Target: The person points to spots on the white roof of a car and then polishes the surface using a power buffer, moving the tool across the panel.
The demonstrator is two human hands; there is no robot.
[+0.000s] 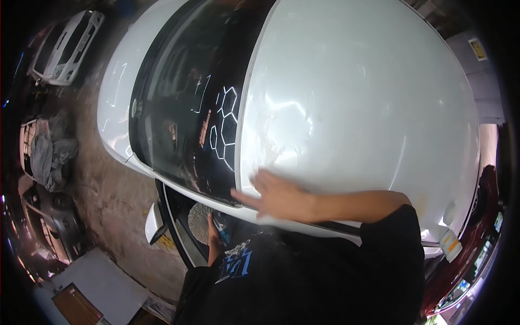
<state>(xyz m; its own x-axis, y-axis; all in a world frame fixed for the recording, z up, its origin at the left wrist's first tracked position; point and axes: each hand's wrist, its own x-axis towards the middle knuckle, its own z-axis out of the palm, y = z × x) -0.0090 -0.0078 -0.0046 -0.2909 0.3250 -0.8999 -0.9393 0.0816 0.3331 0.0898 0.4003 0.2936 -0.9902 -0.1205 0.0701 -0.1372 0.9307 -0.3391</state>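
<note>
Fingers [260,177] of the right hand [276,196] are spread wide and grasp nothing; they blur a little at the near edge of the car's roof [357,108], by the top of the windshield [173,119]. Whether the palm presses on the paint I cannot tell from the blur. Left of the shirt's [314,276] printed front, below the frame's center, the left hand [214,236] is partly hidden, its fingers closed on a blue polisher [222,231] with a round, fuzzy grey pad [199,223]. That tool sits low beside the car, against the dark side window.

White and glossy, the roof fills the upper right of the frame. Honeycomb lights reflect in the windshield, and hazy marks show on the paint just above the right hand. The hood [115,89] curves down the upper left, and a side mirror [154,223] juts out at lower left of center.

Another white car [70,46] stands at the upper left, with a crumpled grey sheet [53,154] below it at the left edge. A dark red car [449,287] shows at the lower right.
</note>
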